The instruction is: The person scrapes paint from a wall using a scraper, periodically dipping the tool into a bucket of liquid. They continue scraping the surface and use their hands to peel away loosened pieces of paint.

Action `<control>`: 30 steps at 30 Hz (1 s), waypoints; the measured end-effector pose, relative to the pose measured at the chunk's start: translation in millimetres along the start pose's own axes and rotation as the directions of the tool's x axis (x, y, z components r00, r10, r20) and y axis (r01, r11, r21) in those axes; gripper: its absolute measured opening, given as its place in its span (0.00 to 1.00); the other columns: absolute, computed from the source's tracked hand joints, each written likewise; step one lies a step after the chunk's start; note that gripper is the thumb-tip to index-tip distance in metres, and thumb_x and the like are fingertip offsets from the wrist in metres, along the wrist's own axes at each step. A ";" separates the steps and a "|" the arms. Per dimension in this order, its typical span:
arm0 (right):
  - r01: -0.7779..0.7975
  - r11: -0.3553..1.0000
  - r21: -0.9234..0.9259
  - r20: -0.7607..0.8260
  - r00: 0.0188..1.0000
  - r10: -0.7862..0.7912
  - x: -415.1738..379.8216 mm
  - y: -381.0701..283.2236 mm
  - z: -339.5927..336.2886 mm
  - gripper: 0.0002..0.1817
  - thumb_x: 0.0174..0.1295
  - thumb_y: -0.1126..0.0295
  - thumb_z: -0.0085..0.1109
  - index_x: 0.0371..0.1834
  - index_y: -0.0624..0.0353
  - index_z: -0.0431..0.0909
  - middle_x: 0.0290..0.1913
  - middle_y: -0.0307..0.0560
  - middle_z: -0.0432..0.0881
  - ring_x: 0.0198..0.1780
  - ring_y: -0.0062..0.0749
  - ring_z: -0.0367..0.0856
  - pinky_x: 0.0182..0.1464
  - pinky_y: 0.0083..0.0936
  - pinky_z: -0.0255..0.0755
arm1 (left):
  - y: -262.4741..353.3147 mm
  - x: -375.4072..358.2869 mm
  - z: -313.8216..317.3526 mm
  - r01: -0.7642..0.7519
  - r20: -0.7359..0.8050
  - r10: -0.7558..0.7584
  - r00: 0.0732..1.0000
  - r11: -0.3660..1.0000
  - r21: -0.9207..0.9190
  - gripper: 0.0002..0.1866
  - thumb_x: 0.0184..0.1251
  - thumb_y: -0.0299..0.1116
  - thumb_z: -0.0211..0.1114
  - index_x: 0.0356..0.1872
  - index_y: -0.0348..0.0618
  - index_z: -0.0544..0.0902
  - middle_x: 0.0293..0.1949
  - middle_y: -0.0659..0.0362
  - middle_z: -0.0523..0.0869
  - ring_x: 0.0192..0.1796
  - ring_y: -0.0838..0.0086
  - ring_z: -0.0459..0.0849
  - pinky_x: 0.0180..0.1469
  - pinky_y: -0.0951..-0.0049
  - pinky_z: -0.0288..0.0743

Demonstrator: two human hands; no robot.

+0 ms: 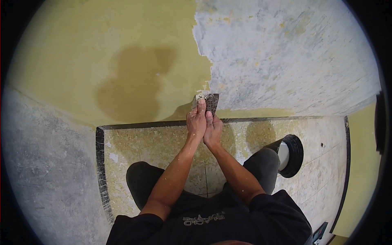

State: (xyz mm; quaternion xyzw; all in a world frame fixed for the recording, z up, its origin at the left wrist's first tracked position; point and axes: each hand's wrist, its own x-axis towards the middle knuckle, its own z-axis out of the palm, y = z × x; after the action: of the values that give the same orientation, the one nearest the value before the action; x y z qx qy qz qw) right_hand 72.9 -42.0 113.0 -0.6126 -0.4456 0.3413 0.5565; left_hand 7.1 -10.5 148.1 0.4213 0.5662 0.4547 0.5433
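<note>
A flat scraper [212, 103] with a dark, speckled blade meets the wall at the ragged edge of the yellow paint [171, 24]. My left hand [197, 121] is closed on it, thumb laid along the blade, with pale paint crumbs at the thumb tip. Pressed close beside it, my right hand [213, 130] is closed around the lower part of the scraper. The handle is hidden by my hands. To the right of the blade the wall is bare, mottled grey-white plaster [265, 53]. Paint flecks cling to both forearms.
A black bucket [297, 157] with whitish liquid stands by my right knee. Paint flakes [163, 143] cover the tiled floor. A dark baseboard [143, 125] runs along the wall's foot. Grey wall [49, 163] rises on the left, a yellow one [361, 163] on the right.
</note>
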 end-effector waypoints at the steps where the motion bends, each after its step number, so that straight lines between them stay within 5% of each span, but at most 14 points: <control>1: -0.004 1.000 -0.005 -0.004 1.000 0.004 -1.0 -3.5 -1.3 0.26 0.71 0.53 0.42 0.39 0.70 0.76 0.28 0.59 0.80 0.29 0.34 0.74 0.37 0.34 0.71 | 1.2 -1.3 1.5 0.005 0.006 -0.005 1.000 1.000 -0.001 0.30 0.69 0.56 0.52 0.31 0.34 0.83 0.25 0.59 0.82 0.30 0.78 0.75 0.36 0.73 0.71; 12: -0.016 0.999 -0.049 -0.032 0.999 0.014 0.9 -0.9 6.8 0.26 0.71 0.52 0.42 0.39 0.70 0.76 0.26 0.59 0.79 0.28 0.31 0.74 0.35 0.33 0.71 | 3.4 2.1 -1.6 -0.077 -0.022 0.078 0.997 0.996 0.047 0.30 0.70 0.55 0.51 0.28 0.32 0.82 0.19 0.59 0.79 0.25 0.79 0.71 0.31 0.70 0.69; 15: 0.049 0.997 0.060 -0.063 0.997 -0.045 0.4 1.1 10.6 0.27 0.71 0.52 0.41 0.38 0.70 0.77 0.25 0.60 0.78 0.27 0.32 0.74 0.34 0.33 0.71 | 6.6 0.9 -4.7 -0.047 0.022 0.046 0.999 0.998 0.048 0.28 0.70 0.54 0.52 0.33 0.35 0.84 0.26 0.61 0.83 0.30 0.80 0.76 0.37 0.75 0.71; 22: -0.012 0.997 0.081 -0.056 0.998 0.016 -3.0 2.5 12.8 0.26 0.71 0.53 0.42 0.38 0.70 0.76 0.25 0.59 0.78 0.26 0.33 0.73 0.34 0.32 0.70 | 6.6 0.9 -5.9 -0.013 0.007 0.012 1.000 0.992 0.127 0.28 0.70 0.54 0.52 0.30 0.34 0.83 0.23 0.62 0.82 0.28 0.80 0.74 0.34 0.73 0.70; 25: 0.038 0.998 0.046 -0.082 0.996 -0.034 7.5 -11.8 9.3 0.26 0.70 0.53 0.43 0.35 0.71 0.75 0.24 0.59 0.77 0.26 0.33 0.71 0.34 0.34 0.69 | 16.5 6.4 -1.8 -0.107 -0.044 0.110 0.993 0.992 0.070 0.29 0.70 0.55 0.52 0.28 0.34 0.83 0.22 0.61 0.82 0.26 0.79 0.73 0.33 0.70 0.70; 27: 0.073 0.992 0.102 -0.059 0.996 -0.067 17.4 -21.4 5.4 0.26 0.70 0.54 0.44 0.31 0.71 0.74 0.23 0.60 0.75 0.26 0.34 0.71 0.34 0.37 0.67 | 40.9 4.4 -1.5 -0.237 -0.014 0.249 0.968 0.935 0.262 0.31 0.69 0.57 0.51 0.28 0.34 0.83 0.20 0.56 0.82 0.26 0.76 0.75 0.34 0.68 0.71; 30: 0.081 0.996 0.024 -0.099 0.992 -0.078 16.1 -20.4 7.7 0.26 0.70 0.54 0.44 0.29 0.71 0.72 0.22 0.61 0.73 0.26 0.35 0.70 0.34 0.39 0.66 | 26.3 8.5 -0.4 -0.286 -0.032 0.306 0.952 0.920 0.267 0.32 0.68 0.59 0.50 0.29 0.33 0.82 0.19 0.51 0.79 0.24 0.72 0.74 0.33 0.66 0.70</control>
State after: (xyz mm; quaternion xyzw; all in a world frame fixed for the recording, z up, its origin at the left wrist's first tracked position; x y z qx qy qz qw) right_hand 68.4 -24.5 133.2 -0.6026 -0.4370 0.2947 0.5993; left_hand 5.8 3.8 171.8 0.5526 0.5700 0.4686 0.3874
